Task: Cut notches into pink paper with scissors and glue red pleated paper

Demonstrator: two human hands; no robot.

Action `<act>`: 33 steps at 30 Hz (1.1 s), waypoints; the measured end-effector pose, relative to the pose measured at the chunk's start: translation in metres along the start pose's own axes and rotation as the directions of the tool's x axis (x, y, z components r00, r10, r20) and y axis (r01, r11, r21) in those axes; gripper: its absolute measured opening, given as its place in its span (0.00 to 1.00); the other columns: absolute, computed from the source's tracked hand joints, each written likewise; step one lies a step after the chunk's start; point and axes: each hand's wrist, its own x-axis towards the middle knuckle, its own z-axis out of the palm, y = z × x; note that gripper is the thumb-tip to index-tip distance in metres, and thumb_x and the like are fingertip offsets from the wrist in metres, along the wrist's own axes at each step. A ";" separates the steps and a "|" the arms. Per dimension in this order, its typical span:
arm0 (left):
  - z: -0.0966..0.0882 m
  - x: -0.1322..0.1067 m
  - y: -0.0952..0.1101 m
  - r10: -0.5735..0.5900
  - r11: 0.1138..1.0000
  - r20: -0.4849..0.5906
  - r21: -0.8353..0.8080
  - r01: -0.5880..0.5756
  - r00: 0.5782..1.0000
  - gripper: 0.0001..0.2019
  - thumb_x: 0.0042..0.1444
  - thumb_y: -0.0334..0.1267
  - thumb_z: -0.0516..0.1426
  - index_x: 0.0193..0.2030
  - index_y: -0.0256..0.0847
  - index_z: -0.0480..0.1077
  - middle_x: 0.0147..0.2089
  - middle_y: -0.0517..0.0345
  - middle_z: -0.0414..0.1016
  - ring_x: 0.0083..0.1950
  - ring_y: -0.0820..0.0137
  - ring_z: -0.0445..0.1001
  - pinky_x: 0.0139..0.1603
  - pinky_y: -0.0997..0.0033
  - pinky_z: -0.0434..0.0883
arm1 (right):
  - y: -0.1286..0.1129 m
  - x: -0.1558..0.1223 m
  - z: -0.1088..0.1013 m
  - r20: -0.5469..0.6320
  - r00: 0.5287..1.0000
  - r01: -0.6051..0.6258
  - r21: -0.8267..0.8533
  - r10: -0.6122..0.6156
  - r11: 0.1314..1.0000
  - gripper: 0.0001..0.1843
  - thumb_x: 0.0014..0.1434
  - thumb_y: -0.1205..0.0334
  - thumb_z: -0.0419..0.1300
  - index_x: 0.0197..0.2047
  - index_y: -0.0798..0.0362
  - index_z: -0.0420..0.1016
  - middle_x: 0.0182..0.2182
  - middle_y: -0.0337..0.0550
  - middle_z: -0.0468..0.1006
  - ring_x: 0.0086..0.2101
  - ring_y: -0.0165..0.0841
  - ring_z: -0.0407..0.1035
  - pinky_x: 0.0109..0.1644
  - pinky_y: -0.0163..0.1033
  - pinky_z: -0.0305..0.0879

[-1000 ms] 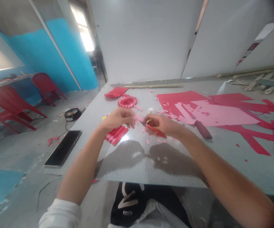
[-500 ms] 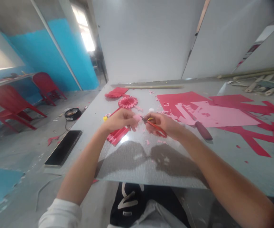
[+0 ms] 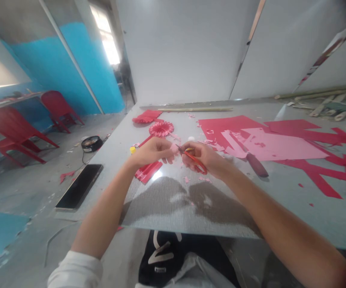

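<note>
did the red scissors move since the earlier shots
Yes, a little: the red scissors sit slightly further left, measured against the red paper rosette.

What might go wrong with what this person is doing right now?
The red-handled scissors in the right hand sit very close to the left hand, which pinches a small pink paper scrap, so a slip could nip its fingers. The dark red-handled craft knife lies near the right forearm and might get bumped.
</note>
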 end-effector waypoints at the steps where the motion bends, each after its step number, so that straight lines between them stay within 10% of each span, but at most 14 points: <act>1: 0.000 0.000 0.000 0.011 1.000 -0.034 0.001 -0.011 0.999 0.19 0.62 0.51 0.60 0.34 0.34 0.76 0.30 0.49 0.80 0.33 0.68 0.81 0.34 0.73 0.76 | 0.000 0.000 0.000 -0.006 1.000 0.001 -0.008 -0.001 1.000 0.16 0.57 0.52 0.68 0.40 0.51 0.69 0.24 0.33 0.69 0.21 0.24 0.58 0.22 0.33 0.51; 33: 0.013 0.004 0.001 0.053 0.992 -0.200 -0.098 -0.074 0.978 0.16 0.59 0.47 0.63 0.31 0.34 0.80 0.30 0.48 0.80 0.31 0.71 0.78 0.33 0.73 0.74 | 0.007 0.003 0.006 -0.090 0.994 0.058 -0.009 -0.058 0.998 0.21 0.56 0.46 0.68 0.41 0.50 0.67 0.26 0.37 0.74 0.22 0.26 0.63 0.23 0.33 0.56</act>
